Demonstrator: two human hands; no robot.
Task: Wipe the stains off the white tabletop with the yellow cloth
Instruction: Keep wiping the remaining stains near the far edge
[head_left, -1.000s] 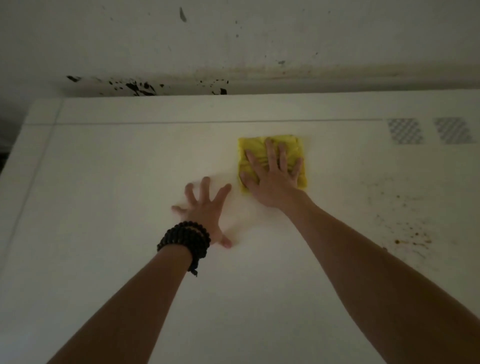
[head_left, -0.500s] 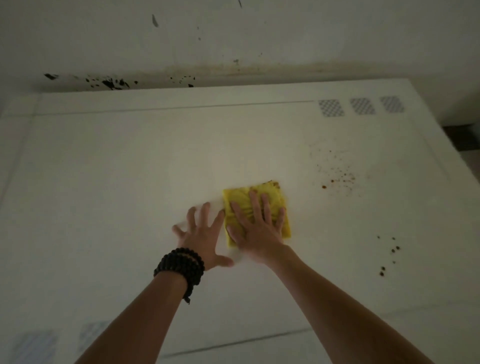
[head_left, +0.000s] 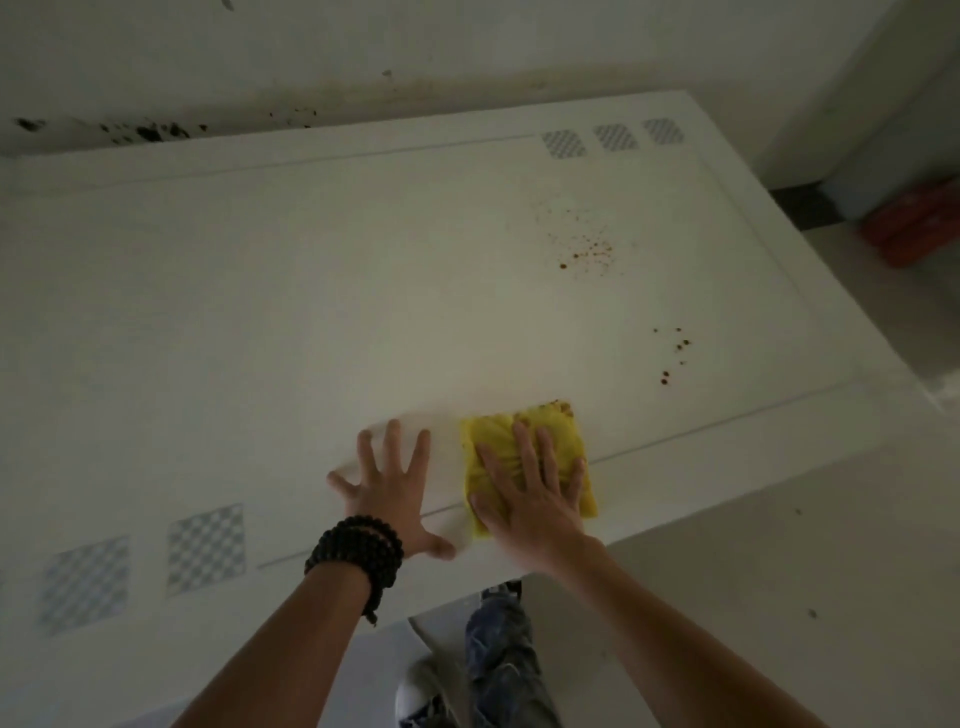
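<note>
Because the right hand (head_left: 524, 499) lies flat on top of the yellow cloth (head_left: 527, 457), fingers spread and palm down, pressure appears to be distributed across most of the folded pad rather than concentrated at one point, which suits wiping. The hand grips nothing; it presses the cloth against the white tabletop (head_left: 311, 291). The cloth sits at the near edge of the tabletop, with its near corner at or slightly past that edge; brown residue (head_left: 558, 408) shows on the cloth's far corner. The left hand (head_left: 392, 496) rests just beside the cloth on its left, not touching it, fingers splayed wide and palm flat on the bare surface; it holds nothing and probably serves as a brace for the leaning body. A black bead bracelet (head_left: 356, 553) encircles the left wrist. Beyond the cloth, well apart from it, one cluster of brown stains (head_left: 587, 252) remains; a smaller group of spots (head_left: 672, 353) lies nearer the cloth, beyond and to its right. Both are judged unwiped, so the task is incomplete.
</note>
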